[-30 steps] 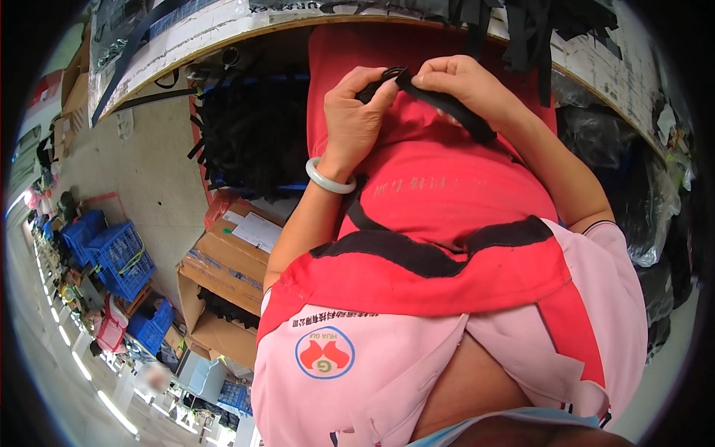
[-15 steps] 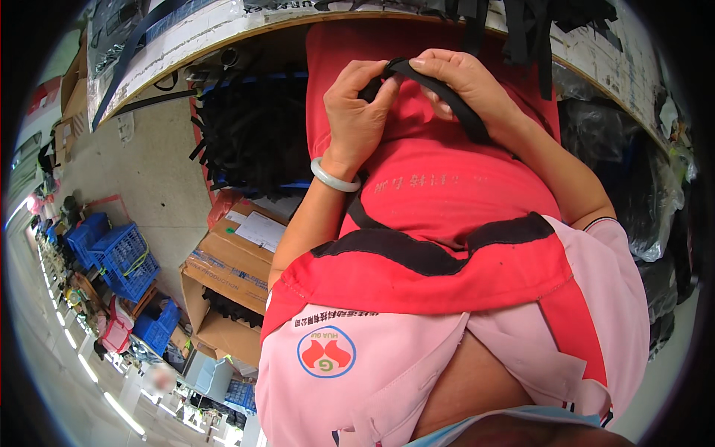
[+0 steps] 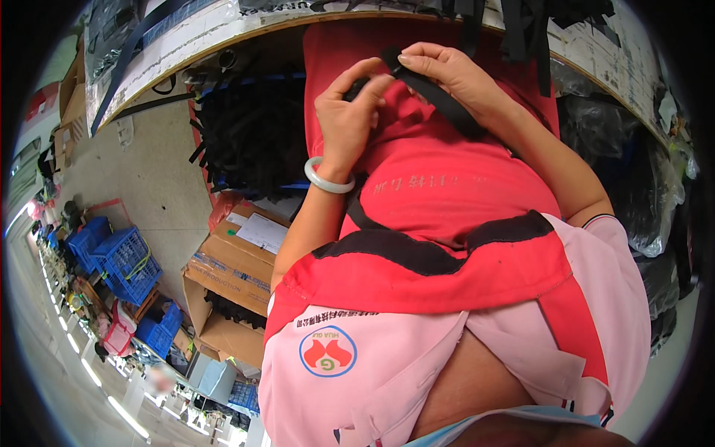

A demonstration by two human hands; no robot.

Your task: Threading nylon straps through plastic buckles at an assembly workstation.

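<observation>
A black strap (image 3: 447, 106) slants across my lap, over the red apron (image 3: 447, 182). My right hand (image 3: 465, 83) is closed, pinching the strap between thumb and fingertips close to its upper end. To the left of that end is my left hand (image 3: 346, 115), a pale bangle (image 3: 328, 176) on its wrist. Its thumb and forefinger curve around a small dark piece (image 3: 356, 89), partly hidden by the hand; what that piece is cannot be made out. The left thumb is slightly blurred and stands apart from the strap's upper end.
A worktable edge (image 3: 246, 33) curves across the top, with black straps (image 3: 525, 37) hanging over it. Left of my lap lies a pile of black straps (image 3: 249, 127), above an open cardboard box (image 3: 231, 276). Blue crates (image 3: 126, 264) stand farther left; clear plastic bags (image 3: 648, 201) sit at right.
My left hand has come off the strap's upper end and moved slightly left and down. That end now points up free beside my right fingertips, which still pinch the strap.
</observation>
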